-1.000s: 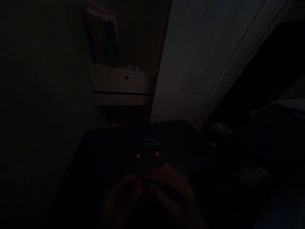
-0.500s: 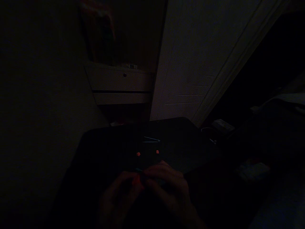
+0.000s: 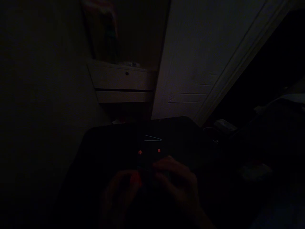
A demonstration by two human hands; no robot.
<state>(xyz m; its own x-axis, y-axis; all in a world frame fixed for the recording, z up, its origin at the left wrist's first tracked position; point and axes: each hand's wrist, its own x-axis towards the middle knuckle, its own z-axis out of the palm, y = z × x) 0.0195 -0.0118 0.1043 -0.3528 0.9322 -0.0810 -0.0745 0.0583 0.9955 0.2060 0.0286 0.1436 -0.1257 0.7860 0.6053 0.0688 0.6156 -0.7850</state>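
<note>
The picture is very dark. My left hand (image 3: 119, 187), low in the view, is closed on a small red-orange piece (image 3: 135, 178). Its exact kind cannot be made out. To the right, my right hand (image 3: 178, 181) is closed with thumb and fingers pinched round something dark. A thin, faintly shining tip (image 3: 143, 169) shows between the two hands. Beyond them, on the dark table (image 3: 114, 140), lie a small irregular orange piece (image 3: 140, 152) and a small squarish orange piece (image 3: 159, 150). Behind these is a thin metallic V-shaped tool (image 3: 152, 139), tweezers-like, its point to the right.
A pale drawer unit (image 3: 124, 79) with a round knob or lock stands behind the table. Next to it is a white panelled door (image 3: 186, 79). To the right are a pale box (image 3: 225, 125), a thin white cable (image 3: 209, 128) and dark cloth-like shapes.
My right hand has drawn away to the right from my left hand, widening the gap between them. The left hand keeps the red-orange piece. The whole view has shifted slightly.
</note>
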